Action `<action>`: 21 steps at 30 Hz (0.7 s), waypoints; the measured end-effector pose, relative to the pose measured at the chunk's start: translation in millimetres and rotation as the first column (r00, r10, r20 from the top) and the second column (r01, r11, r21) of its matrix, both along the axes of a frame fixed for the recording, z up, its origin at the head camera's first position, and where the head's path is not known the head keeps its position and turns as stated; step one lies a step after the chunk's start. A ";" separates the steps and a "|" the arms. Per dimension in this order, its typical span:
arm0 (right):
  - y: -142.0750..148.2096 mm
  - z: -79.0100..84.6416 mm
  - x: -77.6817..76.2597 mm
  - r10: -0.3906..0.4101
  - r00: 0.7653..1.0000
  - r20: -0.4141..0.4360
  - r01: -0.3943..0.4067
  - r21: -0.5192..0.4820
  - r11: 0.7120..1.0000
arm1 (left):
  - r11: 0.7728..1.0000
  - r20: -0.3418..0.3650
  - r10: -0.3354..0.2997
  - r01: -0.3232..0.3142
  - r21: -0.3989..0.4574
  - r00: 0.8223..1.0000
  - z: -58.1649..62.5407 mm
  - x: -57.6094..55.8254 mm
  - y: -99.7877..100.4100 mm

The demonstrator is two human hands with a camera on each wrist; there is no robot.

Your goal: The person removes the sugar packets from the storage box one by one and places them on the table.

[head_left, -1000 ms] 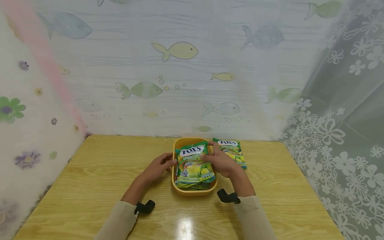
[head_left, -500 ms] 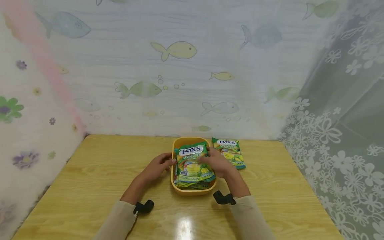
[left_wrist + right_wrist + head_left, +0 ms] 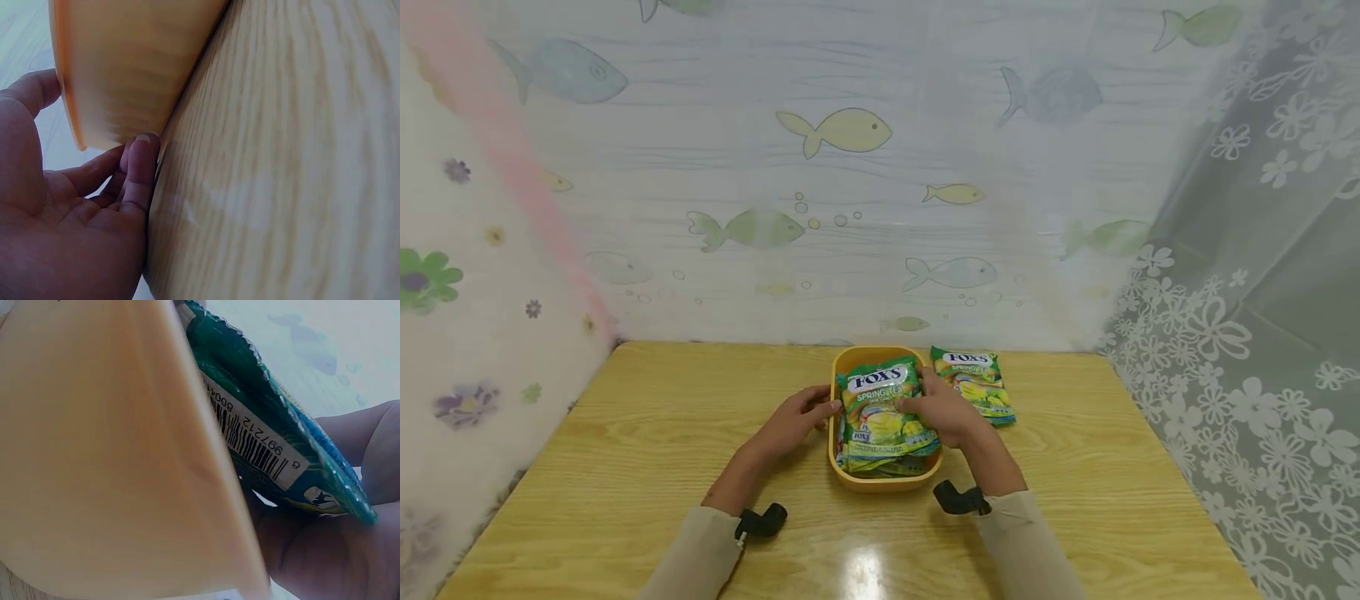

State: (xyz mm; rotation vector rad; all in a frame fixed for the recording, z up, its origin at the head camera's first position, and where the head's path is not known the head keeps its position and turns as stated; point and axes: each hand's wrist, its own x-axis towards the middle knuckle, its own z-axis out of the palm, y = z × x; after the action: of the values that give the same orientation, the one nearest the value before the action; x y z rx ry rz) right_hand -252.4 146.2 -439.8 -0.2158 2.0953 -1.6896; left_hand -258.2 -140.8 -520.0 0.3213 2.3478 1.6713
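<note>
A yellow plastic container (image 3: 887,483) stands on the table, filled with green FOX'S Spring Tea candy bags. My left hand (image 3: 793,421) holds its left side. The thumb reaches over the rim, and in the left wrist view the curved fingers (image 3: 140,165) rest against the outer wall (image 3: 134,69) near the tabletop. My right hand (image 3: 951,408) pinches the right edge of the top candy bag (image 3: 876,408), thumb on its printed front and fingers behind. In the right wrist view that bag (image 3: 250,406) tilts up past the container's rim, showing its barcode. The bags beneath are mostly hidden.
Another FOX'S candy bag (image 3: 973,383) lies flat on the table just right of the container. The wooden table (image 3: 662,433) extends to both sides. A fish-patterned curtain (image 3: 850,233) hangs behind its back edge.
My right hand's fingers have shifted from the bag's upper right corner down along its right edge. The left hand and the container stay nearly where they were.
</note>
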 end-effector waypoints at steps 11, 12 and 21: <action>1.4 0.9 2.2 -0.001 1.000 -0.022 0.002 0.040 0.999 | 1.000 0.004 -0.004 0.004 0.029 1.000 -0.8 4.2 -0.7; 2.1 1.2 2.6 -0.004 1.000 -0.026 0.005 0.046 0.999 | 0.999 0.003 -0.003 0.003 0.033 1.000 -1.1 4.7 -0.5; 10.7 3.2 3.0 -0.010 0.999 -0.035 0.012 0.052 0.999 | 0.999 0.002 -0.003 0.002 0.034 1.000 -2.2 8.4 3.6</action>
State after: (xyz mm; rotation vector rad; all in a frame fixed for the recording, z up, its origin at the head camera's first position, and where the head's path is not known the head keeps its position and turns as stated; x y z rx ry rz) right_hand -249.4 156.9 -436.6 -0.2198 2.1664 -1.6467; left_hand -249.7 -137.2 -522.1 0.3286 2.3186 1.7113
